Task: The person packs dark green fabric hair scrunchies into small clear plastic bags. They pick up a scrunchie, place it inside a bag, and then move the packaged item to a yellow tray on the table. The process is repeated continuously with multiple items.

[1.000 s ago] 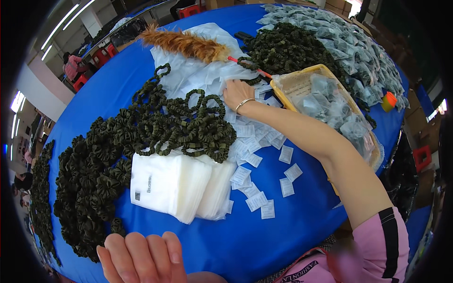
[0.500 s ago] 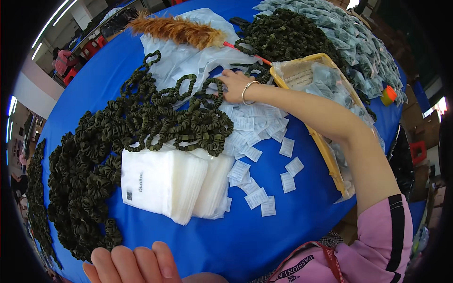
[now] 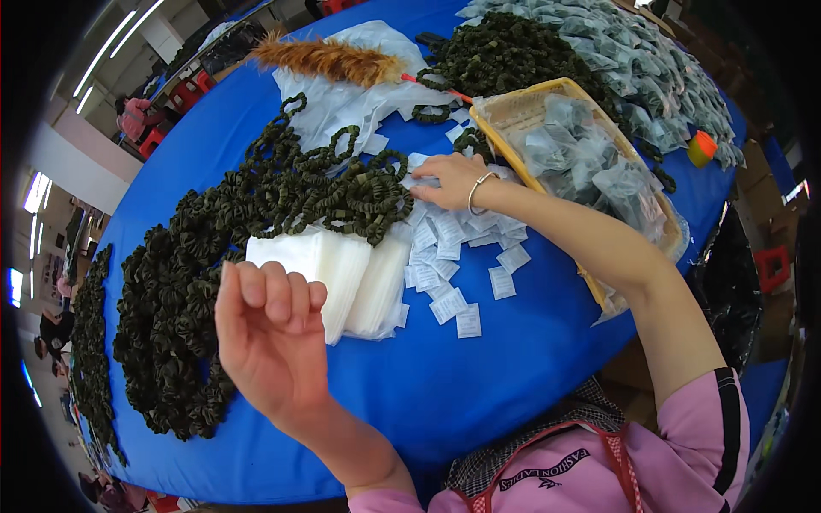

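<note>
My left hand (image 3: 272, 342) is raised over the near left of the table, fingers curled in together, and its visible palm is bare. It partly covers a stack of white flat bags (image 3: 369, 286). Farther off, my right hand (image 3: 453, 181), with a silver bracelet at the wrist, lies low over a spread of small white sachets (image 3: 449, 232). Its fingers reach left, slightly apart, and nothing shows in them. Close by its fingertips are dark green scrunchies (image 3: 359, 201), a long heap running left and toward me. Whether the fingertips touch a scrunchie or sachet, I cannot tell.
Right of my right arm stands a yellow tray (image 3: 505, 147) with bagged items. Behind it are another scrunchie heap (image 3: 522, 56) and many filled clear bags (image 3: 650, 77). A brown feather duster (image 3: 333, 61) lies on white plastic (image 3: 299, 103). An orange-and-yellow cup (image 3: 702, 149) stands far right.
My left hand has risen from the lower edge into fuller view. My right hand stays over the sachets, slightly nearer to me. The whole view has shifted a little.
</note>
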`<state>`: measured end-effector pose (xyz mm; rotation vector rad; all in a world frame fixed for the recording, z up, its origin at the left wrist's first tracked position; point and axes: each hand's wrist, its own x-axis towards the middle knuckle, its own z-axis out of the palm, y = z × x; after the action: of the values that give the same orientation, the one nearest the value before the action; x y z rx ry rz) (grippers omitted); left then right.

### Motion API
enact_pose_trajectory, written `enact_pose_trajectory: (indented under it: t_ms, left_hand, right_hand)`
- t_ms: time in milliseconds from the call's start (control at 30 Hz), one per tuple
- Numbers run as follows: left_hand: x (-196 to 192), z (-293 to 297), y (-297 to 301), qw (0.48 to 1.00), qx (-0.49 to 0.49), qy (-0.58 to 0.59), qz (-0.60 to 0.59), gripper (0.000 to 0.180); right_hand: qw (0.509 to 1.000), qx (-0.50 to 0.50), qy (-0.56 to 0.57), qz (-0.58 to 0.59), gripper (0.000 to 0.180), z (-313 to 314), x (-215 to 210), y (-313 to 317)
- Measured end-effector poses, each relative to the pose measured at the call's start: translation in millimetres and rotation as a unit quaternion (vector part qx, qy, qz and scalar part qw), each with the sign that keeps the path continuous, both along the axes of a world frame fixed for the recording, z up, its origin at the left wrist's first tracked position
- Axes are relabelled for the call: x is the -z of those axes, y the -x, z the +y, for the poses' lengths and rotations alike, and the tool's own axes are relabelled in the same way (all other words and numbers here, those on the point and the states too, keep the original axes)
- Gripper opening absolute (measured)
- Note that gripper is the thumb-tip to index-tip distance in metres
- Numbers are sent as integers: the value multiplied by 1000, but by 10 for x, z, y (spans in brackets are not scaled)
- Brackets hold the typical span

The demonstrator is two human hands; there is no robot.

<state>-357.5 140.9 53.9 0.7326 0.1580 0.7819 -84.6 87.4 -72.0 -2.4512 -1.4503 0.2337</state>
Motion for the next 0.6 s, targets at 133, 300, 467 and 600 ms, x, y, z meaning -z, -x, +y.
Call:
enact_pose_trajectory:
  t_ms: [133, 300, 467, 600]
  left_hand:
    - [318, 87, 110, 991, -46, 48, 115, 31]
    - [1112, 37, 563, 838, -338, -201, 378, 38]
    - [1721, 80, 649, 740, -448, -274, 420, 38]
    - [1808, 101, 627, 722, -397, -345, 449, 38]
  right_hand:
    - [956, 61, -285, 44, 22, -67, -215, -178]
    - [914, 174, -359, 78, 17, -104, -308, -772]
    - [990, 91, -70, -76, 19, -92, 50, -470]
    - [979, 139, -54, -139, 28, 101, 250, -430]
